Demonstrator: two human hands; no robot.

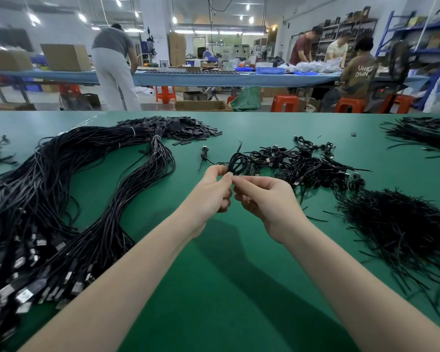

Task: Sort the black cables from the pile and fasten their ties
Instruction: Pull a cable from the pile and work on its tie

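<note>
A small coiled black cable [236,162] is held up above the green table [214,288] at the centre. My left hand [214,189] pinches the coil's lower end. My right hand [262,196] meets it fingertip to fingertip, pinching the same spot where a thin tie end sticks up. Behind the hands lies a heap of coiled, tied cables [302,163]. A large bundle of long loose black cables [61,199] with USB plugs fills the left side. A pile of black ties [401,229] lies at the right.
A heap of small black flat pieces [183,128] sits at the back centre. More ties [424,133] lie at the far right back. One single coiled cable [204,154] rests left of the heap. Beyond the table, people work at a long blue bench with red stools.
</note>
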